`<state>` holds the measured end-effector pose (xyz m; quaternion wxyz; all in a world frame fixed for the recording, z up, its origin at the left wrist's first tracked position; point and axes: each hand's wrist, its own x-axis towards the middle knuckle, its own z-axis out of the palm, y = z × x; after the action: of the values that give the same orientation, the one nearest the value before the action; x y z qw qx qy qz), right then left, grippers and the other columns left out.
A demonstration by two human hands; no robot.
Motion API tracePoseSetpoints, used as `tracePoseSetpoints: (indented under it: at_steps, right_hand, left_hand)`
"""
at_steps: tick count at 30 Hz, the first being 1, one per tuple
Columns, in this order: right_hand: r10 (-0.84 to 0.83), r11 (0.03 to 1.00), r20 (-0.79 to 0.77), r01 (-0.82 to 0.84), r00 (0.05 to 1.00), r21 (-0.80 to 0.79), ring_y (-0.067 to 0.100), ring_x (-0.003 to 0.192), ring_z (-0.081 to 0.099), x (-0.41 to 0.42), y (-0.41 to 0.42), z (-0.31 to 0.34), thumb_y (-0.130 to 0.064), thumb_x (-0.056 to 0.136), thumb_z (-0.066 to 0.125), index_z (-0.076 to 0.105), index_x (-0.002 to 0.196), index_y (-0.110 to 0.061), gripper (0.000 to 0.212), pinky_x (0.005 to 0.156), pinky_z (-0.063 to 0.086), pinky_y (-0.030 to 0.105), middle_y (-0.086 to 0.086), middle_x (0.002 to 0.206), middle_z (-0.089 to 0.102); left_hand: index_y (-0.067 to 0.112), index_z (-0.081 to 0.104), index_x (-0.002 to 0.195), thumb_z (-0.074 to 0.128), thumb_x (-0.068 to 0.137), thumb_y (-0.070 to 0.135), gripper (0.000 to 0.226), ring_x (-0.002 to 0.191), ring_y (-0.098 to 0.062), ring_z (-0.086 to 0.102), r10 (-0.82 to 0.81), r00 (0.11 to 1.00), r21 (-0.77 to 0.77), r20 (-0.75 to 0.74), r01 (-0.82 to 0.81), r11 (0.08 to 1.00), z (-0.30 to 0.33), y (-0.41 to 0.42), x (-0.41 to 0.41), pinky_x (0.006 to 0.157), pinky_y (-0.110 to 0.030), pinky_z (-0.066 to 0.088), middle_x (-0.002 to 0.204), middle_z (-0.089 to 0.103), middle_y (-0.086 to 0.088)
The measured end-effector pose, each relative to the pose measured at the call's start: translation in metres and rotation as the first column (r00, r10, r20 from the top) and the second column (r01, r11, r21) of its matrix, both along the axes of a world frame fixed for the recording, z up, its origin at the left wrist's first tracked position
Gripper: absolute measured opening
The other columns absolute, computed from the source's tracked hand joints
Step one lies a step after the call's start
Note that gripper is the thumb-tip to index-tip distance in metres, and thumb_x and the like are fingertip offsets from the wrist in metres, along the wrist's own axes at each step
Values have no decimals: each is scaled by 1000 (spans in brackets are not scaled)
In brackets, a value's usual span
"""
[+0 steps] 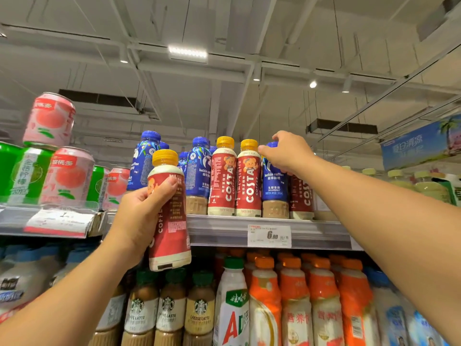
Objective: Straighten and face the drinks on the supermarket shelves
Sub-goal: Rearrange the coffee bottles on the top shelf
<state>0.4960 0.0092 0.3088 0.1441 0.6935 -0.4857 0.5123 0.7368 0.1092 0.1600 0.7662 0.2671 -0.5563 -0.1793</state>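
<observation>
My left hand (139, 216) grips a red Costa coffee bottle (172, 221) with a yellow cap, held off the shelf in front of the top shelf edge (224, 231). My right hand (287, 152) reaches up and grips the neck of a blue Luckin coffee bottle (274, 186) standing on the top shelf. Two red Costa bottles (234, 181) stand facing forward just left of it. Another Costa bottle (300, 196) stands partly hidden behind my right wrist. More blue Luckin bottles (199, 171) stand further left.
Pink and green cans (59, 171) are stacked at the top left. A price tag (269, 236) hangs on the shelf rail. The lower shelf holds Starbucks bottles (169, 313), a white AD bottle (232, 308) and orange-labelled bottles (311, 295). Pale green bottles (424, 183) stand far right.
</observation>
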Motion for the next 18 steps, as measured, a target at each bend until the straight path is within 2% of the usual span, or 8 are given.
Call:
tracePoseSetpoints:
  at_steps: [2, 5, 8, 12, 15, 18]
  right_hand:
    - [7, 1000, 22, -7, 1000, 8, 20, 88, 60, -2, -1, 0, -53, 84, 62, 54, 115, -19, 47, 68, 47, 30, 6, 113, 64]
    - [101, 995, 78, -102, 992, 7, 20, 88, 64, -4, -1, -1, -49, 83, 66, 52, 108, -21, 41, 71, 55, 34, 4, 107, 63]
    - [187, 982, 159, -184, 969, -38, 17, 88, 64, -5, 4, -1, -51, 80, 71, 50, 106, -20, 46, 62, 53, 29, 1, 102, 60]
    - [162, 985, 251, -172, 954, 16, 20, 81, 66, -6, 9, 0, -46, 76, 75, 56, 102, -9, 49, 60, 52, 29, 6, 96, 67]
    - [249, 956, 398, -289, 883, 43, 21, 85, 66, -9, 13, -2, -43, 76, 77, 56, 105, -10, 49, 65, 56, 31, 9, 99, 66]
    - [310, 930, 491, -368, 814, 23, 17, 80, 65, -11, 19, -7, -42, 77, 78, 55, 105, -11, 47, 51, 50, 24, 8, 98, 66]
  left_hand:
    - [15, 71, 68, 75, 68, 45, 31, 55, -24, 66, -10, 1000, -3, 10, 10, 1000, 0, -1, 0, 48, -33, 54, 67, 69, -11]
    - [13, 70, 68, 74, 68, 43, 31, 52, -22, 66, -19, 1000, -26, -12, 19, 999, -1, 1, -2, 45, -31, 53, 65, 69, -9]
    - [9, 67, 76, 69, 69, 43, 34, 54, -23, 66, -13, 1000, -24, -13, 13, 1000, 0, 3, -4, 47, -32, 54, 66, 69, -10]
    - [9, 65, 78, 71, 71, 41, 33, 55, -23, 67, -17, 1000, -17, -5, 17, 1000, -1, 3, -3, 47, -32, 55, 66, 70, -9]
    - [10, 66, 79, 77, 70, 42, 35, 56, -23, 67, -18, 1000, -29, 3, 18, 999, -2, 4, -3, 47, -31, 54, 67, 70, -9]
    - [12, 67, 75, 75, 69, 41, 31, 55, -22, 67, -18, 1000, -41, -13, 17, 999, -3, 2, -1, 47, -31, 53, 66, 69, -9]
